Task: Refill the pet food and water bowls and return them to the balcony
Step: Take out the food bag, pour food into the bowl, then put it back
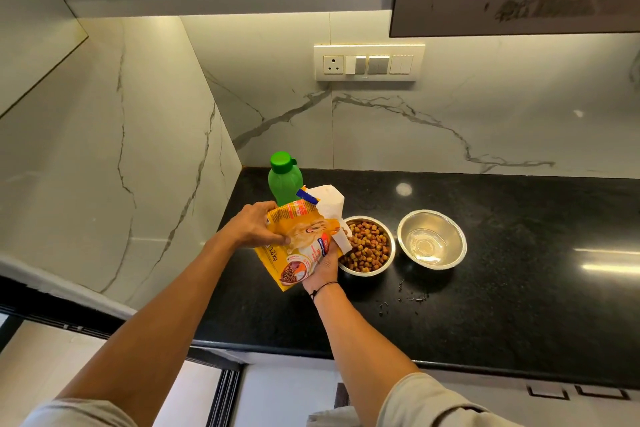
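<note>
Yellow pet food bag point(304, 246) marked "1.2 kg" (brand unreadable), gripped by left hand point(254, 227) and right hand point(323, 267), beside kibble-filled steel bowl point(369, 246), water bowl point(431, 239), green bottle point(284, 178) near counter point(485, 305) back corner

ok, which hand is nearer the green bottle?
Left. The left hand grips the food bag's upper edge just below the green bottle; the right hand holds the bag's lower part, farther away.

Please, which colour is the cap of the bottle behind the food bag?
Green, like the bottle itself; the cap shows clearly in the head view.
</note>
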